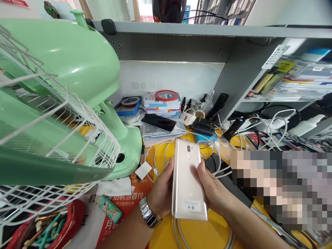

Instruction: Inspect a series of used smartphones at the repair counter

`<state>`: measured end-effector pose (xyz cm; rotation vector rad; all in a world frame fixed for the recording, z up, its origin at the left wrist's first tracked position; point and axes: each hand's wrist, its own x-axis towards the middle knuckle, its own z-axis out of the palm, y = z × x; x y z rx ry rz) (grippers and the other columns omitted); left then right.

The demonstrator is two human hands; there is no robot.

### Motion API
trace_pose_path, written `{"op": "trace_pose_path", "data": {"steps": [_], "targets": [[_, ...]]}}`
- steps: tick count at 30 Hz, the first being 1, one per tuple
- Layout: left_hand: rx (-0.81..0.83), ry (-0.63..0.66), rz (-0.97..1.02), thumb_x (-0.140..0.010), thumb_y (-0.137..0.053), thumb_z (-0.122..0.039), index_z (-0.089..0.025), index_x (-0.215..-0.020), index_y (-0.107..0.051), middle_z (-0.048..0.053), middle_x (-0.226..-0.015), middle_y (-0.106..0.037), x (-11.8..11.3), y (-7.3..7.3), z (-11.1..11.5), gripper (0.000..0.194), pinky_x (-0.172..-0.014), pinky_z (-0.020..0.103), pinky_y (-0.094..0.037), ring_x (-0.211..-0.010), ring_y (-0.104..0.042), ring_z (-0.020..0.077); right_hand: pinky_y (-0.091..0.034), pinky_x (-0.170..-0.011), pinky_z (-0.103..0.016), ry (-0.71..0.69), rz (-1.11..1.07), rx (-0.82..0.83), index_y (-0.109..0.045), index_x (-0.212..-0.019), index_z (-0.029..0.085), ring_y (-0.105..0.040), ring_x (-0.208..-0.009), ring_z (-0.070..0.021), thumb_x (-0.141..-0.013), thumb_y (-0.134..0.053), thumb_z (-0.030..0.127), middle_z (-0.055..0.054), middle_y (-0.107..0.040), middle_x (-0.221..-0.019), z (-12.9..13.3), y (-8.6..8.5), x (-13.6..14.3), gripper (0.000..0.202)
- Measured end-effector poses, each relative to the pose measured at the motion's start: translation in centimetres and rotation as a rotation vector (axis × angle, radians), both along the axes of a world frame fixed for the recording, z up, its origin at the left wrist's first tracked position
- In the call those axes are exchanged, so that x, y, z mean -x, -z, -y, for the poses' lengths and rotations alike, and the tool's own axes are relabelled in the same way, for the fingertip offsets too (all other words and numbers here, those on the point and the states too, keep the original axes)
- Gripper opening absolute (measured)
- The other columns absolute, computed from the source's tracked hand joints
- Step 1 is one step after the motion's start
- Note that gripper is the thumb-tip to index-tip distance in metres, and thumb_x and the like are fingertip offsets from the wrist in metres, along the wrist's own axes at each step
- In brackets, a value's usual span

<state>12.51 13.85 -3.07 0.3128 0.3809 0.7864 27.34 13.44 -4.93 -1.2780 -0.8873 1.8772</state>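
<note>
A gold phone (188,178) is held upright over the yellow table, its back with a camera, a round sensor and a pale label facing me. My left hand (162,188) grips its left edge, thumb along the side; a metal watch is on that wrist. My right hand (214,190) holds the right edge, thumb on the phone's back. The other fingers of both hands are hidden. Behind it, a black phone (158,122) rests on bubble wrap with a white cable at its right end. White cables (178,230) loop beneath and around the held phone.
A green fan (64,62) with a white wire cage (85,138) fills the left. Below it are a red ashtray (77,211) with cigarette butts and a green box (110,209). Boxes with red tape (166,95) stand behind. Shelves (238,58) and a pixelated area lie right.
</note>
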Motion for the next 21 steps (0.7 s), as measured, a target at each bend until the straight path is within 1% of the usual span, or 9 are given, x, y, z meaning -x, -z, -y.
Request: {"op": "trace_pose_path", "data": {"steps": [4, 9, 12, 14, 16, 17, 19, 21], "targets": [[-0.007, 0.026, 0.028, -0.078, -0.057, -0.067, -0.014, -0.127, -0.061, 0.016, -0.119, -0.069, 0.1, 0.3, 0.1, 0.072, -0.101, 0.047, -0.043, -0.118, -0.059, 0.035, -0.046, -0.052, -0.028, -0.043, 0.041, -0.065, -0.07, -0.09, 0.017, -0.061, -0.056, -0.0177, -0.08, -0.047, 0.079, -0.005, -0.068, -0.067, 0.1, -0.1, 0.0, 0.067], [-0.015, -0.02, 0.099, -0.08, -0.055, -0.065, -0.012, -0.124, -0.062, 0.016, -0.114, -0.071, 0.1, 0.7, 0.0, 0.069, -0.1, 0.047, -0.044, -0.115, -0.06, 0.0347, -0.047, -0.059, -0.027, -0.075, 0.056, -0.095, -0.07, -0.084, 0.014, -0.061, -0.064, -0.017, -0.082, -0.047, 0.076, -0.006, -0.068, -0.073, 0.1, -0.2, -0.1, 0.065], [-0.019, -0.053, 0.118, -0.081, -0.051, -0.067, -0.012, -0.122, -0.064, 0.016, -0.112, -0.071, 0.4, 1.0, -0.1, 0.069, -0.099, 0.046, -0.044, -0.114, -0.061, 0.0335, -0.046, -0.06, -0.027, -0.101, 0.068, -0.153, -0.068, -0.08, 0.014, -0.06, -0.066, -0.0166, -0.084, -0.048, 0.073, -0.006, -0.067, -0.075, -0.1, -0.4, -0.1, 0.062], [-0.02, -0.061, 0.132, -0.081, -0.047, -0.07, -0.012, -0.123, -0.063, 0.016, -0.113, -0.071, 0.6, 1.1, -0.2, 0.073, -0.097, 0.046, -0.046, -0.112, -0.062, 0.0333, -0.044, -0.058, -0.027, -0.115, 0.13, -0.246, -0.067, -0.077, 0.015, -0.056, -0.064, -0.0155, -0.085, -0.049, 0.071, -0.004, -0.065, -0.072, -0.2, -0.8, 0.0, 0.06], [-0.014, -0.063, 0.157, -0.081, -0.045, -0.072, -0.012, -0.122, -0.064, 0.017, -0.114, -0.071, 0.8, 1.2, -0.3, 0.075, -0.095, 0.045, -0.047, -0.108, -0.064, 0.0323, -0.039, -0.054, -0.026, -0.123, 0.229, -0.404, -0.064, -0.068, 0.015, -0.052, -0.058, -0.0137, -0.087, -0.05, 0.067, -0.002, -0.061, -0.064, -0.2, -1.2, 0.0, 0.057], [-0.005, -0.086, 0.17, -0.082, -0.045, -0.071, -0.012, -0.122, -0.064, 0.016, -0.115, -0.071, 0.9, 1.2, -0.4, 0.074, -0.094, 0.044, -0.049, -0.105, -0.066, 0.0304, -0.037, -0.052, -0.025, -0.113, 0.286, -0.494, -0.061, -0.063, 0.016, -0.05, -0.055, -0.013, -0.088, -0.05, 0.065, -0.002, -0.06, -0.059, -0.2, -1.3, 0.0, 0.056], [0.018, -0.177, 0.192, -0.084, -0.046, -0.068, -0.014, -0.12, -0.066, 0.012, -0.119, -0.07, 1.0, 1.2, -0.5, 0.068, -0.092, 0.039, -0.05, -0.099, -0.068, 0.025, -0.036, -0.052, -0.026, -0.043, 0.386, -0.642, -0.056, -0.055, 0.018, -0.05, -0.05, -0.0129, -0.092, -0.047, 0.059, -0.001, -0.057, -0.052, -0.1, -1.6, -0.1, 0.056], [0.025, -0.261, 0.2, -0.086, -0.047, -0.065, -0.017, -0.119, -0.067, 0.008, -0.122, -0.07, 1.0, 1.1, -0.6, 0.061, -0.09, 0.035, -0.052, -0.096, -0.069, 0.0209, -0.038, -0.053, -0.027, 0.066, 0.444, -0.719, -0.054, -0.052, 0.02, -0.053, -0.05, -0.0142, -0.095, -0.045, 0.053, -0.002, -0.057, -0.05, 0.0, -1.8, -0.3, 0.055]]}}
